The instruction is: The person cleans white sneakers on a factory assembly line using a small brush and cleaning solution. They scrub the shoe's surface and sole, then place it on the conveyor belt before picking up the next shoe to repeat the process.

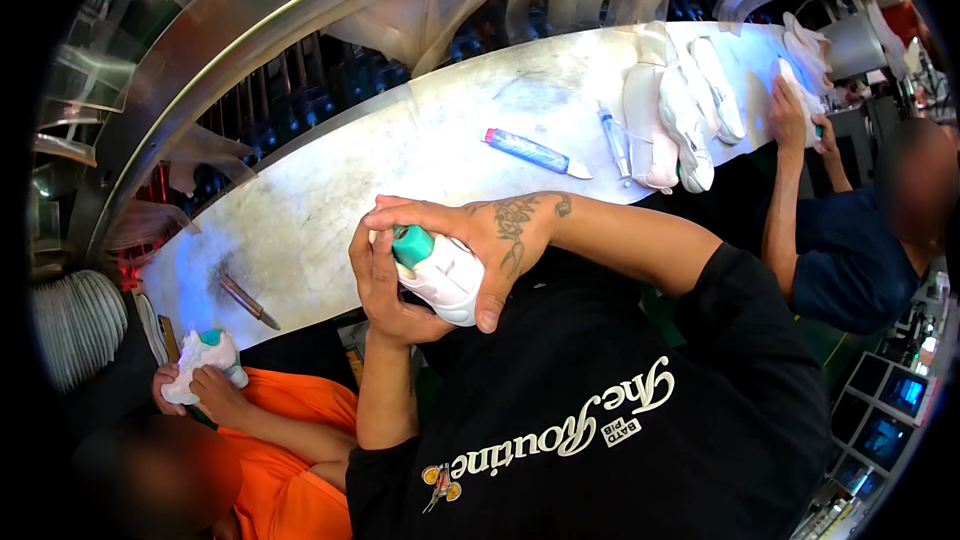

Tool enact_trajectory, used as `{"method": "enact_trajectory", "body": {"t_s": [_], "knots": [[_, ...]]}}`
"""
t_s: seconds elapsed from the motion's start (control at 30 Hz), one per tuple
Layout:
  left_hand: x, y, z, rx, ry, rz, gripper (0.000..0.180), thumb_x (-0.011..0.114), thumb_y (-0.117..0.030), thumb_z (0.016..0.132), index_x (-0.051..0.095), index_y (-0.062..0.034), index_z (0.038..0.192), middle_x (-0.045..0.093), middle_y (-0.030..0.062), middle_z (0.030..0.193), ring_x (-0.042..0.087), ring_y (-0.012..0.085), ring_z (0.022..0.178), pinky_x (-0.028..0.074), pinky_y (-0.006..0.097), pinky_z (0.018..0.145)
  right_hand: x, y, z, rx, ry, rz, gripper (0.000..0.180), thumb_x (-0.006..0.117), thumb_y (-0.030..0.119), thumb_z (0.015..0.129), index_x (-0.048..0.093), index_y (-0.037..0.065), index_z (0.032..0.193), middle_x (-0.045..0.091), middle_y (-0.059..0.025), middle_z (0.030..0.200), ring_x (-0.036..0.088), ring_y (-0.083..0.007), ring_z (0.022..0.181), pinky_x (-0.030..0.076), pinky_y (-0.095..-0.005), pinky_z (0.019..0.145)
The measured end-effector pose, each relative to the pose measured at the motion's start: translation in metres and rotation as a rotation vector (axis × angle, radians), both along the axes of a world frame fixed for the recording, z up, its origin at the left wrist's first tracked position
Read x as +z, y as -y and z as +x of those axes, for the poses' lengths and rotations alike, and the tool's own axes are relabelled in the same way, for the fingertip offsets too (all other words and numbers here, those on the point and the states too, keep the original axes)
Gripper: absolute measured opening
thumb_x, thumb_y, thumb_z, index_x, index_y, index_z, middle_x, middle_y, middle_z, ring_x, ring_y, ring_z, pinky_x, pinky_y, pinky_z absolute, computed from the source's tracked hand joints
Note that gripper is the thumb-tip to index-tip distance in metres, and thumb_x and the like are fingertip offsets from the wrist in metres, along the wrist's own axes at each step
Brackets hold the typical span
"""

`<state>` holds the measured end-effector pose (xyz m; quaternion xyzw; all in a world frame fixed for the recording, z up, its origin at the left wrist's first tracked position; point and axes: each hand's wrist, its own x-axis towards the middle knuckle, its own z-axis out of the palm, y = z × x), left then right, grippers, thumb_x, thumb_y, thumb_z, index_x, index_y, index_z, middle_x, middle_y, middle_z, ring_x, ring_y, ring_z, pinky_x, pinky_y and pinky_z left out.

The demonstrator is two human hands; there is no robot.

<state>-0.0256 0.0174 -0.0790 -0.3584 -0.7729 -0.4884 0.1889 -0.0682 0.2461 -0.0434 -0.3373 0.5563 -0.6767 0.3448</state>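
One long white worktable [310, 225] curves across the view. Two co-workers sit at it, one in orange [300, 440], one in navy [850, 255], each handling one shoe. At least three pale shoe parts [685, 130] lie together toward the right. The left hand [383, 285] and right hand [505, 235], both half-closed, grip one white shoe [452, 275] with a green patch, near the table's front edge. Two blue-and-white tubes [535, 152] and one slim tool [248, 302] lie on the tabletop.
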Motion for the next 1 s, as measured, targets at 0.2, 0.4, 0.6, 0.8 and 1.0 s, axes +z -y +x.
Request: {"method": "enact_trajectory", "body": {"t_s": [0.2, 0.4, 0.6, 0.8, 1.0], "knots": [[0.002, -0.003, -0.007, -0.030, 0.039, 0.020, 0.115, 0.098, -0.034, 0.075, 0.039, -0.0005, 0.168, 0.051, 0.0327, 0.155, 0.059, 0.0433, 0.138, 0.053, 0.050, 0.111, -0.018, 0.006, 0.009, -0.106, -0.098, -0.076, 0.125, 0.095, 0.017, 0.078, 0.016, 0.020, 0.175, 0.024, -0.0168, 0.174, 0.041, -0.0335, 0.156, 0.039, -0.0453, 0.124], [0.004, -0.019, -0.007, 0.046, 0.078, -0.040, 0.111, 0.101, -0.040, 0.063, 0.057, -0.0032, 0.157, 0.055, 0.0295, 0.152, 0.063, 0.0446, 0.133, 0.055, 0.051, 0.108, 0.013, -0.019, 0.025, -0.186, 0.236, 0.085, 0.115, 0.089, 0.009, 0.083, 0.019, 0.019, 0.173, 0.049, -0.0144, 0.157, 0.053, -0.0291, 0.144, 0.046, -0.0427, 0.119], [0.018, -0.046, -0.006, 0.134, 0.008, -0.237, 0.099, 0.096, -0.044, 0.064, 0.063, -0.0079, 0.150, 0.059, 0.0246, 0.147, 0.065, 0.0444, 0.123, 0.052, 0.053, 0.099, 0.019, -0.042, 0.042, -0.406, 0.195, 0.337, 0.104, 0.087, 0.014, 0.085, 0.028, 0.019, 0.170, 0.061, -0.0140, 0.145, 0.062, -0.0293, 0.133, 0.051, -0.0402, 0.113], [0.021, -0.072, -0.007, 0.195, 0.017, -0.377, 0.096, 0.095, -0.041, 0.065, 0.062, -0.0075, 0.149, 0.058, 0.0233, 0.148, 0.062, 0.0436, 0.125, 0.050, 0.056, 0.099, 0.015, -0.054, 0.058, -0.628, -0.193, 0.668, 0.108, 0.090, 0.035, 0.085, 0.023, 0.001, 0.162, 0.062, -0.0348, 0.140, 0.065, -0.0498, 0.133, 0.052, -0.0517, 0.112], [0.023, -0.094, -0.009, 0.204, 0.048, -0.540, 0.103, 0.099, -0.040, 0.060, 0.060, -0.0067, 0.149, 0.054, 0.0229, 0.153, 0.060, 0.0459, 0.129, 0.049, 0.056, 0.104, 0.010, -0.062, 0.056, -0.683, 0.018, 0.779, 0.103, 0.092, 0.038, 0.083, 0.032, 0.001, 0.158, 0.063, -0.0317, 0.141, 0.065, -0.0475, 0.133, 0.053, -0.0516, 0.111]]}}
